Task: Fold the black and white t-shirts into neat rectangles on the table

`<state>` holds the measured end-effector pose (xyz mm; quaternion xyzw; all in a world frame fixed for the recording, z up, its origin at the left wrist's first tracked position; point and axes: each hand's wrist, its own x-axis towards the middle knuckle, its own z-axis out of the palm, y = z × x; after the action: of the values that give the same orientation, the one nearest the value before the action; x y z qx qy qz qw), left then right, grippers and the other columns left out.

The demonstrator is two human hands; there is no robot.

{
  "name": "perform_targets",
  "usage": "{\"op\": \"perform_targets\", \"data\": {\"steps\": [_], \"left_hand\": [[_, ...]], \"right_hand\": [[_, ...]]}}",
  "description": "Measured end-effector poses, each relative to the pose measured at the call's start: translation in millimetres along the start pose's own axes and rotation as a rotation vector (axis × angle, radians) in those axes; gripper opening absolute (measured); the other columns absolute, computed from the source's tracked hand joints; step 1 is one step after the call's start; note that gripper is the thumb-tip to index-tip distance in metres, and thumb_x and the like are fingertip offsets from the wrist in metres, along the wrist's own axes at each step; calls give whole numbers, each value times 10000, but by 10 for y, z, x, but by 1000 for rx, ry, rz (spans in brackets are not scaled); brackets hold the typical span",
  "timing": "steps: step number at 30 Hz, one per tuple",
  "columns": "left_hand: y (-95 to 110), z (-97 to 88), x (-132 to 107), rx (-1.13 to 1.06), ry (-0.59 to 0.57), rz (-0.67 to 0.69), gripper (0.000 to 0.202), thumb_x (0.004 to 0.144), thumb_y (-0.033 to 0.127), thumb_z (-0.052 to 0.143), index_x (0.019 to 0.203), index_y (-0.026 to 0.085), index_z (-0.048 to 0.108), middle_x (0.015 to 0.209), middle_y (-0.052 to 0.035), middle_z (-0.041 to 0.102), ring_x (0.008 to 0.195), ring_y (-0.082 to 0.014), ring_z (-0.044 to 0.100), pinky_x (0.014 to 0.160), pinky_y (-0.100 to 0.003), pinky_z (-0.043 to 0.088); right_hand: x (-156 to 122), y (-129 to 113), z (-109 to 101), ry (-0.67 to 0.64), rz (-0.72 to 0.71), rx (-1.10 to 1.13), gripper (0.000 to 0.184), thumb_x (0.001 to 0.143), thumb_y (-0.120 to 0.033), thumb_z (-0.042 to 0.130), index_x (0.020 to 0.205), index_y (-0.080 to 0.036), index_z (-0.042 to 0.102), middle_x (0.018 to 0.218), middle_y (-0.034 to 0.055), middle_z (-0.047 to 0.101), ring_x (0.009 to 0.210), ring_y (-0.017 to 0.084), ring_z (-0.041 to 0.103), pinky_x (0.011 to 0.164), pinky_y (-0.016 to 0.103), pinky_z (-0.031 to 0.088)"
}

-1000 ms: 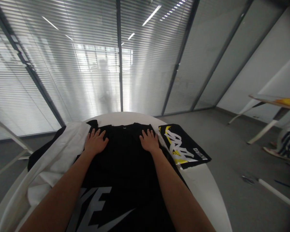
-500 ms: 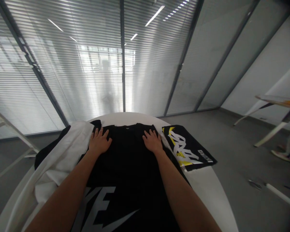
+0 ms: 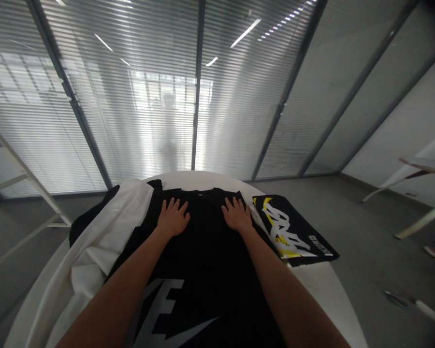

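A black T-shirt (image 3: 206,256) with large grey lettering and a swoosh lies spread over a round white table (image 3: 326,285), its neckline toward the far edge. My left hand (image 3: 173,217) rests flat on its upper left part, fingers spread. On the upper right part, near the shoulder, my right hand (image 3: 237,214) also lies flat with fingers apart. Neither hand grips the cloth. My forearms cover parts of the shirt's sides and some of the lettering.
Crumpled white cloth (image 3: 94,253) and black cloth (image 3: 89,212) lie at the table's left. A black, yellow and white printed piece (image 3: 293,232) overhangs the right edge. A white metal frame (image 3: 32,176) stands left; glass panels with blinds (image 3: 148,130) rise behind.
My left hand has slid right, inward from the shirt's left shoulder. My right hand stays near the right shoulder. The whole view has shifted slightly.
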<state>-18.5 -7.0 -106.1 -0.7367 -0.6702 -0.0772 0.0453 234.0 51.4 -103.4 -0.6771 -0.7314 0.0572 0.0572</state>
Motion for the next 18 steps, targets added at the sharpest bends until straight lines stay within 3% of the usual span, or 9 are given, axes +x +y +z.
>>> {"op": "perform_targets", "data": {"steps": [4, 8, 12, 18], "left_hand": [[-25, -5, 18, -10, -2, -7, 596, 937, 505, 296, 1466, 251, 397, 1512, -120, 390, 1439, -333, 221, 1148, -557, 57], [-22, 13, 31, -13, 18, -14, 603, 932, 513, 303, 1463, 247, 403, 1506, -128, 397, 1436, -331, 229, 1150, -554, 57], [-22, 20, 31, -2, 30, -13, 594, 932, 507, 305, 1457, 250, 412, 1500, -120, 410, 1431, -323, 245, 1147, -557, 61], [-27, 24, 26, -11, 32, -15, 600, 932, 508, 295, 1458, 244, 412, 1498, -124, 411, 1429, -328, 250, 1146, -560, 55]], "right_hand": [[-56, -42, -8, 60, 30, -10, 593, 973, -489, 250, 1507, -237, 300, 1572, 113, 241, 1444, 306, 170, 1131, 533, 113], [-155, -119, -119, 206, 54, -62, 540, 947, -412, 357, 1435, -189, 421, 1504, 161, 343, 1367, 333, 307, 1065, 509, 268], [-110, -132, -343, 67, 47, -49, 456, 945, -435, 349, 1219, -184, 614, 1324, 159, 525, 1218, 328, 480, 981, 471, 379], [129, 26, -517, -2, 140, -22, 420, 905, -286, 404, 1248, -112, 573, 1240, 204, 575, 1192, 323, 527, 963, 418, 414]]}}
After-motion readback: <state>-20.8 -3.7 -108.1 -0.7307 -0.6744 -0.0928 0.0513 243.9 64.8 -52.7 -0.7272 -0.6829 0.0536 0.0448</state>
